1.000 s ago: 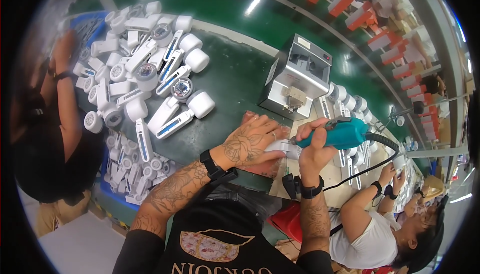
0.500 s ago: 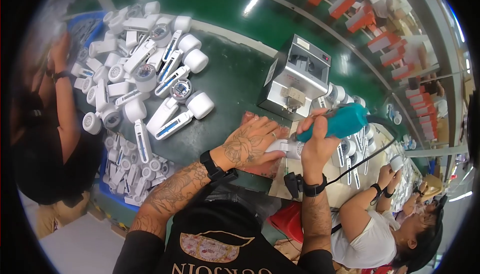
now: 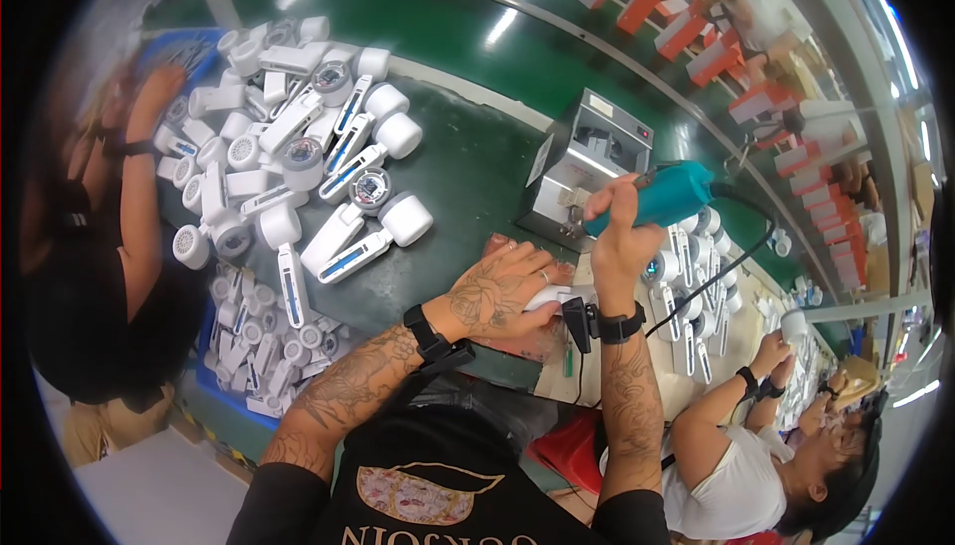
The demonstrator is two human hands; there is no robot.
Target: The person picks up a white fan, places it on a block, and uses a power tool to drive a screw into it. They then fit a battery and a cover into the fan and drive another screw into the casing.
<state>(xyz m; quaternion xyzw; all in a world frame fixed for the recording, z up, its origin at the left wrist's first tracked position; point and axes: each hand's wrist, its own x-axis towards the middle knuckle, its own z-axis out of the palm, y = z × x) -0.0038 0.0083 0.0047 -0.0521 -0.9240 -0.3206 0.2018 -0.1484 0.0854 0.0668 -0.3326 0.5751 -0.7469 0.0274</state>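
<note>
My right hand (image 3: 624, 245) is wrapped round a teal electric screwdriver (image 3: 671, 195). Its front end points left, close to the front of a grey metal screw feeder (image 3: 597, 137); whether it touches cannot be seen. Low over the bench, my left hand (image 3: 499, 294) is closed on a white handheld fan part (image 3: 553, 296) and presses it down on a reddish mat (image 3: 559, 272). My right wrist and the strap device on it hide part of that piece.
Many white fan bodies (image 3: 298, 152) are heaped on the bench at left, above a blue crate (image 3: 211, 346) of similar parts. More fan bodies (image 3: 686, 296) lie at right. A black cable (image 3: 731, 272) trails from the screwdriver. People work on both sides.
The screwdriver and my right hand have risen off the white part and moved away from me, up to the screw feeder. My left hand stays on the part.
</note>
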